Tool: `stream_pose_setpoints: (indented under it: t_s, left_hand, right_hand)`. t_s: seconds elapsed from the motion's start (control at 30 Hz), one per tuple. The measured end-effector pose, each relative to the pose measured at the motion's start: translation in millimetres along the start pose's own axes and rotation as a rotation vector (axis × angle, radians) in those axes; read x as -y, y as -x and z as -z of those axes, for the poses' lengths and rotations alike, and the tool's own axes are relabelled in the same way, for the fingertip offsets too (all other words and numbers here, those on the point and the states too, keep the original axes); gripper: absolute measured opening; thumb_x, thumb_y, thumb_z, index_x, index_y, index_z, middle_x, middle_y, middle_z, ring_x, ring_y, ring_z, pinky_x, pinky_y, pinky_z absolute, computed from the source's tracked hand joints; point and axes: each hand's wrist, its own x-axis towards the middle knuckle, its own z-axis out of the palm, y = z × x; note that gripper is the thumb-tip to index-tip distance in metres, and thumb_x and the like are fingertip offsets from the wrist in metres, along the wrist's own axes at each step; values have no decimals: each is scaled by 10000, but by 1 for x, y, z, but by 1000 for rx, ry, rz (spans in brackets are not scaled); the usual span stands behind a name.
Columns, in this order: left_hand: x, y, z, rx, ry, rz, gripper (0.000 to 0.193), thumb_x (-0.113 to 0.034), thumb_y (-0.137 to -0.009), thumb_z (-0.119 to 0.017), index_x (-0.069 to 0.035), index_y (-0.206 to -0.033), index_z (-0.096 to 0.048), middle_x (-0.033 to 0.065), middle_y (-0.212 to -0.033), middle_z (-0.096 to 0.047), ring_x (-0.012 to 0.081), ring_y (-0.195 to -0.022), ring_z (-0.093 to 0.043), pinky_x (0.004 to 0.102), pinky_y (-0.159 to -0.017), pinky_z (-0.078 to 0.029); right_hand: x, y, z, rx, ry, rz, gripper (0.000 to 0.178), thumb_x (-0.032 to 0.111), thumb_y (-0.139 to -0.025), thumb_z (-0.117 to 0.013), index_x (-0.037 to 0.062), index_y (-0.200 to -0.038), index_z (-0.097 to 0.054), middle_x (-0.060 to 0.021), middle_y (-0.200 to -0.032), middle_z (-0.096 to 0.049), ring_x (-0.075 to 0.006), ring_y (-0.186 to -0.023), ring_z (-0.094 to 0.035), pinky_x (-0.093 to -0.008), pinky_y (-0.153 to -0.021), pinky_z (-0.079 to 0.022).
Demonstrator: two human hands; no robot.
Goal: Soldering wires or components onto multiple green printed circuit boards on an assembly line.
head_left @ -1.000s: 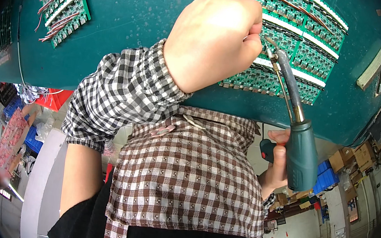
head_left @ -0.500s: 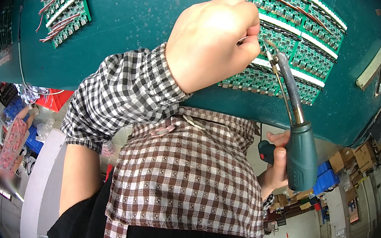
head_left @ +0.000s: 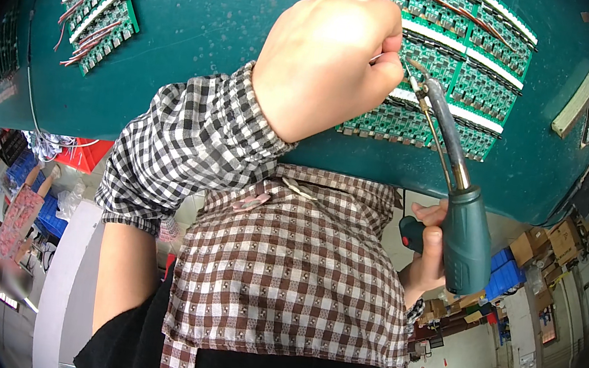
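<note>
My left hand [head_left: 328, 59] is closed in a pinch above the green circuit boards [head_left: 485, 97]. A short bit of thin, pale wire [head_left: 375, 59] shows between its thumb and forefinger; the rest is hidden by the fingers. My right hand [head_left: 427, 263] grips a soldering gun [head_left: 469, 238] with a dark green handle and a red button. Its bent metal tip and thin feed tube point up at the boards, just right of my left fingertips. Whether the tip touches a board I cannot tell. Red and dark wires [head_left: 452, 9] lie across the top of the boards.
On the green table [head_left: 204, 18], another board panel [head_left: 102, 10] with red and white wires lies far left. A pale bar [head_left: 577, 101] and cluttered dark items sit at the right edge. Beyond the table's left end, another person [head_left: 19, 220] is partly visible near a red bin [head_left: 85, 154].
Both hands stay nearly in place; my left hand and the soldering gun shift only very slightly. The person in the background at left has moved a little.
</note>
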Motion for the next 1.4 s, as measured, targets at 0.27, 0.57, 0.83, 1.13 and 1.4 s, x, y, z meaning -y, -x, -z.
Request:
stream_pose_setpoints:
  t_s: [0.27,0.57,0.83,1.13,1.4]
  left_hand:
    - [1,2,0,-20,-11,4,92,-21,-685,-650,-42,-729,-572,47,-650,-516,144,-539,-506,273,-503,-425]
    - [1,2,0,-21,-7,1,94,-15,-682,-648,-43,-727,-571,43,-647,-513,141,-536,-504,269,-498,-419]
    - [-1,1,-1,-19,-39,-7,100,-14,-676,-650,-46,-724,-567,43,-641,-511,141,-534,-506,272,-494,-419]
    - [0,-2,-1,-25,-43,-39,78,-63,-664,-624,-47,-658,-548,121,-642,-564,313,-613,-586,399,-546,-481]
    - [1,-1,-1,-33,-38,-40,77,-63,-665,-621,-43,-672,-547,124,-651,-561,314,-617,-582,403,-551,-479]
  right_hand:
    - [3,-1,-2,47,17,-21,425,193,-807,-660,-141,-1044,-546,-136,-752,-568,-227,-669,-572,-418,-641,-565]
    - [3,-2,-2,27,11,-21,435,201,-802,-667,-145,-1035,-544,-133,-740,-565,-226,-655,-569,-415,-635,-564]
    - [1,0,-2,-31,13,0,427,220,-801,-680,-135,-1006,-560,-125,-722,-560,-226,-648,-571,-407,-614,-564]
    - [2,-1,-4,-47,24,8,447,232,-792,-697,-131,-1018,-566,-125,-723,-567,-231,-645,-579,-405,-612,-566]
    - [2,0,-6,-63,13,14,454,223,-788,-698,-139,-1025,-559,-136,-738,-573,-242,-645,-581,-402,-605,-570]
